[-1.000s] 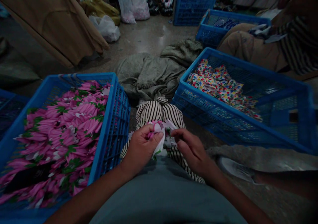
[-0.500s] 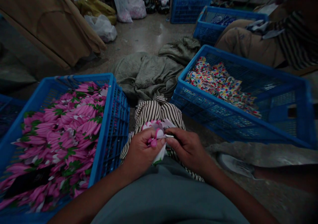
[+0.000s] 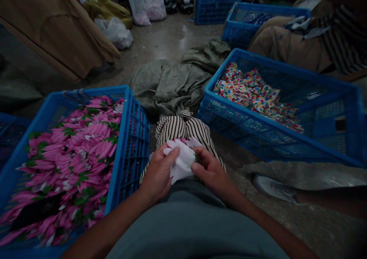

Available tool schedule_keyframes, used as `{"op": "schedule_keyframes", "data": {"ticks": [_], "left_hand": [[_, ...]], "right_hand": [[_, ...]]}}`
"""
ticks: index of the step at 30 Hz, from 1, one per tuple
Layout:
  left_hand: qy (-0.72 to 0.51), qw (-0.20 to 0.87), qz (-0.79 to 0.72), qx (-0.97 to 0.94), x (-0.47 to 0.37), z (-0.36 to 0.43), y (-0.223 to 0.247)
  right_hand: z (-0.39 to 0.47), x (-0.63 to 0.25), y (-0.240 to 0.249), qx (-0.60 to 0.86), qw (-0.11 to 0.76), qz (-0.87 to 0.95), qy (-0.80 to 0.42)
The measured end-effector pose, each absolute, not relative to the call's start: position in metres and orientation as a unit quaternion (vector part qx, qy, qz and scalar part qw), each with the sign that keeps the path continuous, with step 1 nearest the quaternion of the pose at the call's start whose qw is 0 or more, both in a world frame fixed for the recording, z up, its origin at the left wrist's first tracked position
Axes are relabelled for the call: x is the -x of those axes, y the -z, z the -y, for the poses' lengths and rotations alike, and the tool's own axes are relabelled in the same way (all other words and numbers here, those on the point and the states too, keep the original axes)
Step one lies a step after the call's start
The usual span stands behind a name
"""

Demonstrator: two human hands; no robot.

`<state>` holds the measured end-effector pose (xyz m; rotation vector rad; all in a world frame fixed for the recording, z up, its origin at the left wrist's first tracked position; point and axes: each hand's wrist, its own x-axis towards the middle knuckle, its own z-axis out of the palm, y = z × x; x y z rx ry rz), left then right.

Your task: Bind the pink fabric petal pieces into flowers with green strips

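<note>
Over my lap, a petal-shaped fabric flower piece (image 3: 181,162) shows its pale side, with a bit of green at its right edge. My left hand (image 3: 160,173) grips its left side, thumb lying on top. The right edge is pinched between thumb and fingers of my right hand (image 3: 210,171). Behind the hands, more pink and white petals rest on the striped cloth (image 3: 171,129) covering my knees. To my left stands a blue crate (image 3: 128,109) heaped with pink fabric flower pieces (image 3: 86,144) with green ends. Whether my right fingers hold anything else is hidden.
Right of my knees, another blue crate (image 3: 289,68) holds colourful printed cloth pieces (image 3: 252,94). Grey-green sacking (image 3: 169,79) lies on the floor ahead. A seated person's leg (image 3: 289,46) is at upper right; a shoe (image 3: 272,188) rests nearby. Plastic bags (image 3: 116,33) stand farther back.
The flower piece has been turned and spread, so its broad pale side faces up. The pink loop by my left fingers and the small shiny object at my right fingertips no longer show.
</note>
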<state>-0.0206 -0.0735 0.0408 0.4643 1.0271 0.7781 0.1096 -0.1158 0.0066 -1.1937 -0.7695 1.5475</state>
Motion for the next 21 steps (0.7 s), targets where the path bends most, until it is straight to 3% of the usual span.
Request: {"op": "schedule_keyframes", "data": {"ticks": [5, 11, 16, 21], "left_hand": [[-0.353, 0.786, -0.474, -0.183, 0.020, 0.073, -0.041], [-0.273, 0.829, -0.445, -0.202, 0.021, 0.076, -0.038], [-0.342, 0.794, -0.457, -0.208, 0.018, 0.077, -0.037], [-0.381, 0.752, -0.486, -0.230, 0.018, 0.075, -0.037]], "right_hand": [[0.117, -0.110, 0.002, 0.491, 0.526, 0.253, -0.647], [0.115, -0.114, -0.011, 0.500, 0.500, 0.336, -0.622], [0.113, -0.120, -0.004, 0.548, 0.556, 0.282, -0.557], [0.121, -0.127, -0.008, 0.575, 0.498, 0.448, -0.471]]}}
